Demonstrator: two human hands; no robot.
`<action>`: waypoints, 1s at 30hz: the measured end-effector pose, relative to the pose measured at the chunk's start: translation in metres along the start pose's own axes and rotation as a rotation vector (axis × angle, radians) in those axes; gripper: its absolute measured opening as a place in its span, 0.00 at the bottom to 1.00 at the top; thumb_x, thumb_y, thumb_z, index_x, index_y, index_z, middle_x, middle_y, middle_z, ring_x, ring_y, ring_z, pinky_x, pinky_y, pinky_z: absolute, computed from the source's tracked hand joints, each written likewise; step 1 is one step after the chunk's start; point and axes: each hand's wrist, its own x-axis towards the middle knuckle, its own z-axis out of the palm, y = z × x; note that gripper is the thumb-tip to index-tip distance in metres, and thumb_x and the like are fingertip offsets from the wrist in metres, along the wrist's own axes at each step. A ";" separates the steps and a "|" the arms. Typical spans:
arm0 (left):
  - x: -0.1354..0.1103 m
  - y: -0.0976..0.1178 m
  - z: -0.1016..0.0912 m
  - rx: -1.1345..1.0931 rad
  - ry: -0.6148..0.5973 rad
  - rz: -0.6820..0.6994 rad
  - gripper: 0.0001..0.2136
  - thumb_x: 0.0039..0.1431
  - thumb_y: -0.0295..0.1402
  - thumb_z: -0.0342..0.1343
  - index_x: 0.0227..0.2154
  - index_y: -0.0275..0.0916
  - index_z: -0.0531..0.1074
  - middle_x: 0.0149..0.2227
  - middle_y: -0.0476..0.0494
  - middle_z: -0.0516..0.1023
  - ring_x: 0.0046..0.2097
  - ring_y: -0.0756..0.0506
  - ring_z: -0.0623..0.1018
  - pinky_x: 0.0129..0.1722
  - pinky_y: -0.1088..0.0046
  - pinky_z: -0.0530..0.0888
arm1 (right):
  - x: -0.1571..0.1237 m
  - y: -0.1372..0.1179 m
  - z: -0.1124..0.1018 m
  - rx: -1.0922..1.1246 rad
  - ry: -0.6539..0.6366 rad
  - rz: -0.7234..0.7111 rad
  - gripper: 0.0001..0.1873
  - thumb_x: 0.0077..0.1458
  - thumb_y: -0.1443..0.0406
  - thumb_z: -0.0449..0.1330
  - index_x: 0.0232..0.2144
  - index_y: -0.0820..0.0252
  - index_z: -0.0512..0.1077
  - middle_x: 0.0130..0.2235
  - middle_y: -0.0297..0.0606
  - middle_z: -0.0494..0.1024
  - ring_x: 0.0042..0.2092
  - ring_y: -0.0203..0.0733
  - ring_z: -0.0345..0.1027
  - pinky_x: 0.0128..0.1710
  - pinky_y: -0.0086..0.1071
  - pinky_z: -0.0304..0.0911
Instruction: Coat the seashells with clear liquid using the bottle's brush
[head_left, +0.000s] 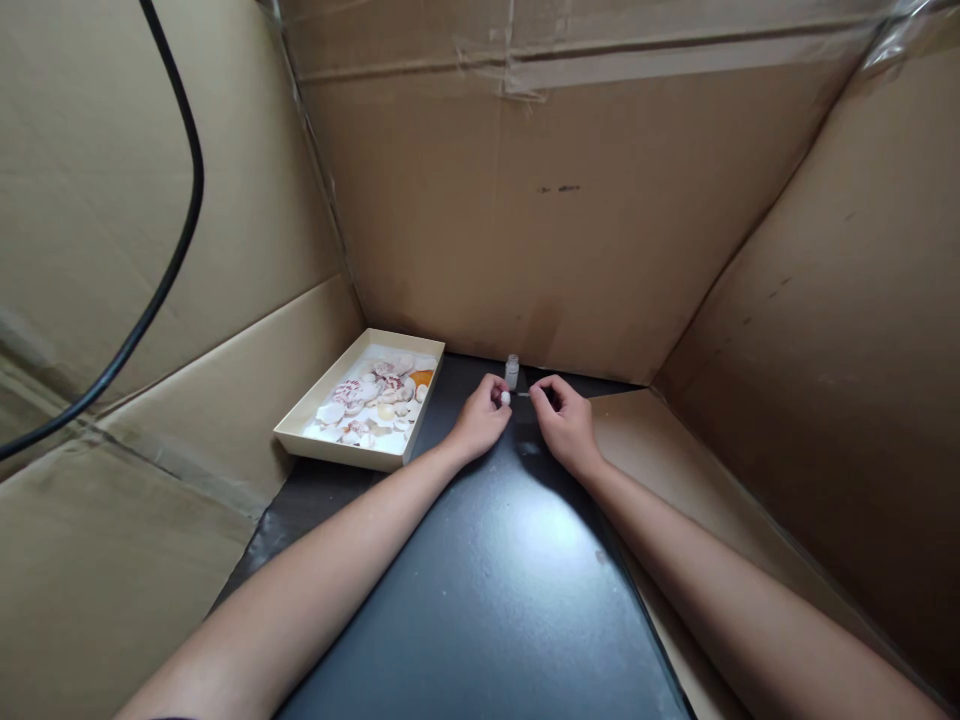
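Note:
Pinched in the fingertips of my left hand [484, 418] is a small white rounded piece [505, 398], perhaps a shell; its size keeps me from being sure. My right hand [564, 422] is closed on a thin pale stick [523, 394], whose tip points left toward the white piece. Tip and piece look slightly apart. Just behind the gap between both hands stands a small upright bottle [512, 373], clear at the neck with whitish contents. To the left, a shallow cream tray [341, 455] holds several shells [367, 388], white, reddish-patterned and orange.
The dark, glossy tabletop [480, 600] reflects a bright light. Cardboard walls [495, 220] enclose the back and both sides. A flat cardboard sheet [652, 450] lies along the right edge. At upper left a black cable [196, 180] hangs in front of the wall.

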 end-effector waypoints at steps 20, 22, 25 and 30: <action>0.000 0.004 0.000 -0.043 0.010 -0.004 0.09 0.52 0.18 0.50 0.33 0.38 0.61 0.28 0.55 0.61 0.29 0.54 0.63 0.31 0.79 0.61 | 0.000 -0.002 -0.001 0.048 -0.038 -0.032 0.12 0.56 0.58 0.54 0.28 0.59 0.70 0.23 0.30 0.67 0.25 0.34 0.57 0.27 0.28 0.53; 0.000 0.004 0.000 -0.046 0.013 -0.007 0.09 0.52 0.18 0.49 0.33 0.38 0.61 0.28 0.55 0.61 0.29 0.54 0.62 0.31 0.79 0.61 | 0.000 -0.001 -0.001 0.066 -0.068 -0.053 0.12 0.57 0.57 0.54 0.29 0.58 0.70 0.24 0.30 0.67 0.26 0.34 0.57 0.27 0.28 0.53; 0.000 0.005 0.000 -0.046 0.013 -0.011 0.09 0.52 0.18 0.49 0.33 0.38 0.61 0.28 0.55 0.60 0.29 0.54 0.62 0.32 0.79 0.61 | 0.001 0.000 -0.001 0.010 -0.020 -0.010 0.11 0.56 0.57 0.54 0.29 0.58 0.70 0.23 0.29 0.66 0.25 0.34 0.57 0.27 0.28 0.52; -0.001 0.005 0.000 -0.039 0.007 0.002 0.09 0.53 0.19 0.49 0.34 0.38 0.61 0.28 0.55 0.60 0.29 0.54 0.62 0.32 0.79 0.61 | 0.001 0.000 -0.002 0.055 -0.029 -0.042 0.12 0.57 0.57 0.53 0.30 0.58 0.69 0.25 0.30 0.67 0.26 0.34 0.57 0.28 0.28 0.53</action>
